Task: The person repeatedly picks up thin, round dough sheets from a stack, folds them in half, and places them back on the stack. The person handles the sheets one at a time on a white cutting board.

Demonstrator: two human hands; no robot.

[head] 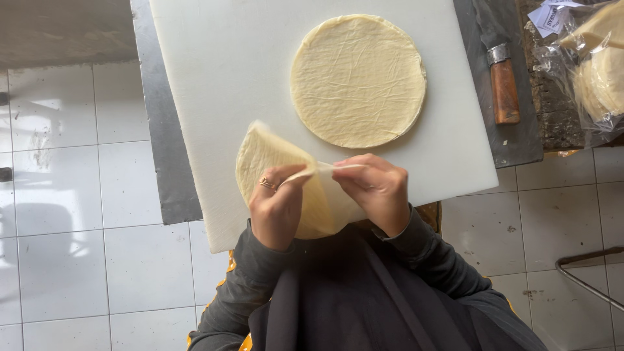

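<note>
Thin pale-yellow round dough sheet point(270, 172): lifting off the near edge of the white rectangular plastic cutting board point(227, 78), bending in mid-air. Left hand point(278, 207), wearing a ring: pinching the sheet between thumb and fingers. Right hand point(376, 190): pinching a thin translucent layer, possibly a separating film, at the sheet's edge. Stack of round pale dough sheets point(358, 80): lying flat at board centre. Wooden-handled knife point(502, 84): resting right of the board. Clear plastic bag of dough rounds point(595, 71): sitting further right.
</note>
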